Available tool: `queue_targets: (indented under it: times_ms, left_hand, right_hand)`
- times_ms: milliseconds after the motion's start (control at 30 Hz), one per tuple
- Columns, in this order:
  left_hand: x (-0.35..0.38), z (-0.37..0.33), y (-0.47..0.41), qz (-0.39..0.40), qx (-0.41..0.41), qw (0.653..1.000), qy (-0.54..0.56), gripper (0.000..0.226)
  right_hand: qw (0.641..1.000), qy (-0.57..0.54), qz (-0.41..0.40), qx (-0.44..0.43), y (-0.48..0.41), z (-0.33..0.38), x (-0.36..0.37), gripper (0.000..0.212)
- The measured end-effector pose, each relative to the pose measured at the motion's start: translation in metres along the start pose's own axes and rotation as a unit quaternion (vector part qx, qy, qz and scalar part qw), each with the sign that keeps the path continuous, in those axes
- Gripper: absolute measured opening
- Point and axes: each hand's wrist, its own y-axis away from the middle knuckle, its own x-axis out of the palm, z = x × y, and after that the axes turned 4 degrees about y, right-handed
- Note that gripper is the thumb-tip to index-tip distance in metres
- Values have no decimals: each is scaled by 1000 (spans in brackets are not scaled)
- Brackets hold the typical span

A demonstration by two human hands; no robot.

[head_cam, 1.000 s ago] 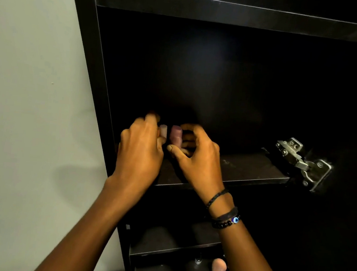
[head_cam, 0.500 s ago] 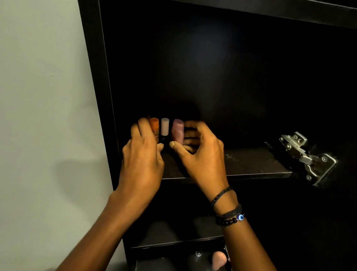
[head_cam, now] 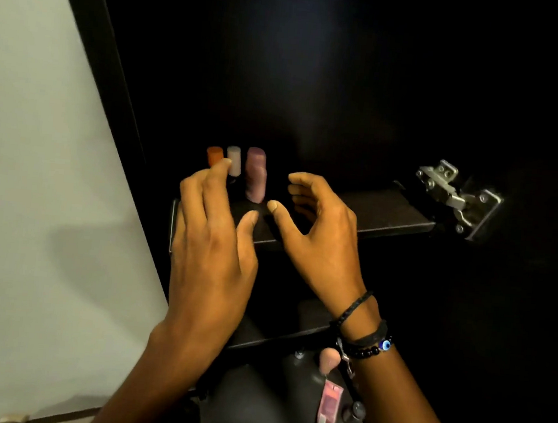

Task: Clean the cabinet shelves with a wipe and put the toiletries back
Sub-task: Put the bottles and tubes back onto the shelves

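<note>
Your left hand [head_cam: 213, 249] was open and empty, fingers extended past the front edge of the dark cabinet shelf [head_cam: 389, 209]. Its fingertips were just in front of an orange container [head_cam: 214, 156] and a pale container [head_cam: 233, 159], contact undetermined. Your right hand [head_cam: 318, 245], bracelets [head_cam: 366, 340] at the wrist, was also empty with fingers loosely curved, and a mauve container [head_cam: 255, 175] stood upright on the shelf between both hands, just beyond the right thumb. A metal hinge [head_cam: 457, 196] sat right of your right hand; a pink sponge [head_cam: 329, 357] and pink tube [head_cam: 331, 401] lay below that wrist.
</note>
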Motion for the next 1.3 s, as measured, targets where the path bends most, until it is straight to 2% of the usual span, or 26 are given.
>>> queue_targets:
  times_ms: [200, 333, 400, 500, 567, 633, 700, 800, 933, 1033, 1167, 1300]
  left_hand:
    - [19, -4, 51, 56, 79, 995, 34, 39]
    - [48, 12, 99, 166, 87, 982, 35, 35]
    - [63, 25, 125, 257, 49, 964, 46, 37]
    - [85, 44, 163, 396, -18, 915, 75, 40]
    - [99, 53, 183, 477, -55, 874, 71, 45]
    - [118, 60, 200, 527, -68, 845, 55, 60]
    - [139, 68, 214, 544, -72, 834, 58, 69]
    - [183, 76, 231, 558, -77, 825, 40, 51]
    - [230, 85, 232, 553, -58, 831, 21, 54]
    - [264, 90, 230, 577, -50, 815, -12, 58]
    - [293, 99, 231, 613, -37, 786, -71, 61]
    - [306, 101, 232, 617, -41, 777, -121, 40]
  right_hand:
    - [997, 68, -40, -16, 54, -12, -17, 41]
    - [995, 96, -10, 35, 105, -48, -23, 49]
    - [991, 95, 3, 92, 135, -76, -23, 51]
    - [968, 73, 34, 239, 188, -117, -18, 50]
    - [937, 71, 75, 334, 224, -143, -12, 46]
    - [895, 75, 138, 416, 252, -165, -5, 41]
    - [857, 61, 180, 478, 272, -183, 2, 37]
    - [809, 58, 200, 550, 284, -212, 12, 32]
    - [752, 115, 246, 601, 289, -241, 30, 43]
    - [711, 127, 245, 647, 293, -267, 40, 51]
    - [688, 128, 229, 677, 297, -290, 46, 44]
    - [697, 132, 241, 663, 296, -296, 52, 41]
